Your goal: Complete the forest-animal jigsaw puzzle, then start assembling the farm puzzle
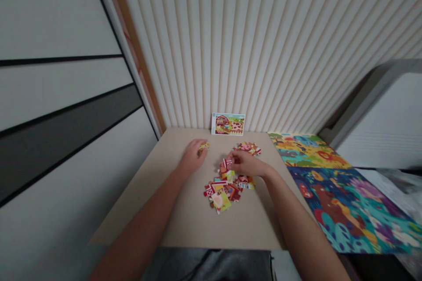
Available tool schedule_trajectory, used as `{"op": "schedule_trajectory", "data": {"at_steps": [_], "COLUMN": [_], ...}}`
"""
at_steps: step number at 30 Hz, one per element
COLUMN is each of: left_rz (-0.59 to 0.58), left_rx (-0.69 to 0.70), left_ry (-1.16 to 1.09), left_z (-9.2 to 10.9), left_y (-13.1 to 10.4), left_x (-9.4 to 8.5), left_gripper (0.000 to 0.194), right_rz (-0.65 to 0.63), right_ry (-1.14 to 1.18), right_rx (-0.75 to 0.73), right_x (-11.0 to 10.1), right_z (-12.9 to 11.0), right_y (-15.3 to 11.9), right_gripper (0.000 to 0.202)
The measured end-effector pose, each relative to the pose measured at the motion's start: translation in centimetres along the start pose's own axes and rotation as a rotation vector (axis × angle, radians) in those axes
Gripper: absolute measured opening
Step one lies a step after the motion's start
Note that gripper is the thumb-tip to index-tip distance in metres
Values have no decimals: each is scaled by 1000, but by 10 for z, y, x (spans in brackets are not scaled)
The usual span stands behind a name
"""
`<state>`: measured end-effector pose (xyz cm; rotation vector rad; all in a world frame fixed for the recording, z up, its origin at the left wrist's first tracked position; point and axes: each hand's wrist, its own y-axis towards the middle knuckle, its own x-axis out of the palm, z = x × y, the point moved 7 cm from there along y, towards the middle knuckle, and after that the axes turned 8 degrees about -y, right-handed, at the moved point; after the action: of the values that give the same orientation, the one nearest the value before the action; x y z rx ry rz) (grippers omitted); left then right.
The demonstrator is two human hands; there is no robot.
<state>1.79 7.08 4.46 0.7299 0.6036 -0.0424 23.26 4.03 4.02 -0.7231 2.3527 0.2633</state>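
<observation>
My left hand (194, 154) is raised over the left part of the table, its fingers closed on a small yellow-green jigsaw piece (204, 145). To the right, my right hand (243, 162) pinches a red and white jigsaw piece (227, 164) above the loose pieces. Below it lies a heap of jigsaw pieces (221, 197) in red, yellow and green, some overlapping. Another cluster of pieces (249, 147) sits just behind my right hand and is partly hidden by it. A picture card (228, 124) with a barn and a cow stands upright at the back.
The beige table (184, 224) meets a pleated cream curtain (204, 52) at its back edge. At the right lie two finished-looking colourful pictures, a lion scene (310, 151) and a darker one with a bear (349, 210). White panels (66, 162) rise at the left.
</observation>
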Motion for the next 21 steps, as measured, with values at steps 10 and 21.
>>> {"op": "schedule_trajectory", "data": {"at_steps": [10, 21], "left_rz": [-80, 53], "left_rx": [-182, -294], "left_ry": [-418, -385], "left_z": [6, -26], "left_y": [-2, -1], "left_x": [20, 12], "left_gripper": [37, 46], "right_rz": [82, -163], "right_ry": [86, -218], "right_rx": [20, 47], "right_x": [6, 20], "right_z": [5, 6], "right_y": [9, 0], "right_gripper": [53, 40]}}
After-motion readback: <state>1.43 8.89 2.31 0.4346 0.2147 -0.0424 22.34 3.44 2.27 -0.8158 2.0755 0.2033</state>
